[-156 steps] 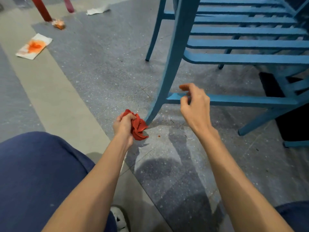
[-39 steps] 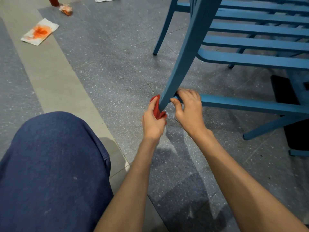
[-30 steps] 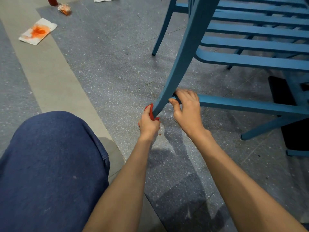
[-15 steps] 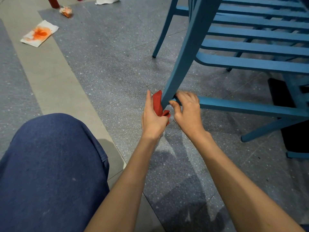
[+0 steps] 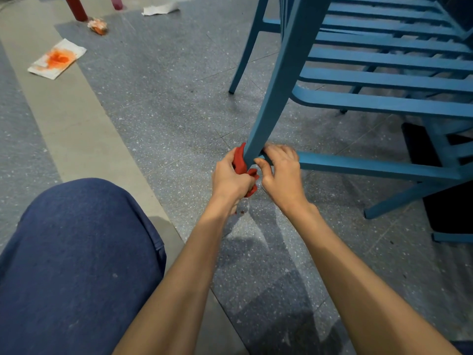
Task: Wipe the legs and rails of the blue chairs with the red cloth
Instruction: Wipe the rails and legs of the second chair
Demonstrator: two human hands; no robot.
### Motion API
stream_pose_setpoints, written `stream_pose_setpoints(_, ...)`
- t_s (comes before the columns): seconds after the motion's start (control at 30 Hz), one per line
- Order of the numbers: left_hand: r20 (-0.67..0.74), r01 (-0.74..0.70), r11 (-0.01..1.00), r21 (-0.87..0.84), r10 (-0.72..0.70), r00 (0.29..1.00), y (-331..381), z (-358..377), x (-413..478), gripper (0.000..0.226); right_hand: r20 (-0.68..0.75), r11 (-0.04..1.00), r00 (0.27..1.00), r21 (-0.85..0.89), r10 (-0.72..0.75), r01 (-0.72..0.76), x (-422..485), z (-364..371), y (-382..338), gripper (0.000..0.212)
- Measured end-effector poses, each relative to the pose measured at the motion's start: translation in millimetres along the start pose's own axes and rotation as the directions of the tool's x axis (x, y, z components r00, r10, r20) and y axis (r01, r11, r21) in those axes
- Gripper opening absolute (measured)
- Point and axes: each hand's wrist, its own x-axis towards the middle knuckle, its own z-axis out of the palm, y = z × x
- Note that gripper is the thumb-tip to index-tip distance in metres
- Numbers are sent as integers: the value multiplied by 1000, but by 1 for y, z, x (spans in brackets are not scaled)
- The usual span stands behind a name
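Since approx half a sec ago, left hand (image 5: 231,179) has slid a touch lower on the leg, w/ less red cloth (image 5: 240,160) showing above the thumb; right hand (image 5: 280,172) hasn't budged. Nearest cam: a knee in navy fabric (image 5: 74,265) at 8 o'clock, both forearms reaching fwd. Left hand is clenched round the cloth, which is pressed vs. the left face of the front leg (image 5: 276,83) just above floor (image 5: 158,103) level. Right hand curls over the joint where the side rail (image 5: 371,167) meets the leg, bracing it; no cloth in it. Judgement: to do this stroke well, wrap cloth round all faces, run full length up to seat slats (image 5: 384,80) and keep the brace so the blue chair doesn't skid. Farther off, 11 o'clock: stained napkin (image 5: 57,58).
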Motion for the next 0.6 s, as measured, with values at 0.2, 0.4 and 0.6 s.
stream_pose_setpoints(0.2,41,-336,929,154,333,942,1,-5,-10,79,21,1000,1000,-5,-8,8,-1,1,2,25)
stream_pose_setpoints(0.4,97,-280,905,320,262,960,-16,-16,0,78,29,1000,1000,-4,3,-3,0,-2,-1,22)
stream_pose_setpoints(0.6,181,33,940,341,-99,979,27,-26,10,67,31,1000,1000,-12,2,-2,0,-4,-4,21)
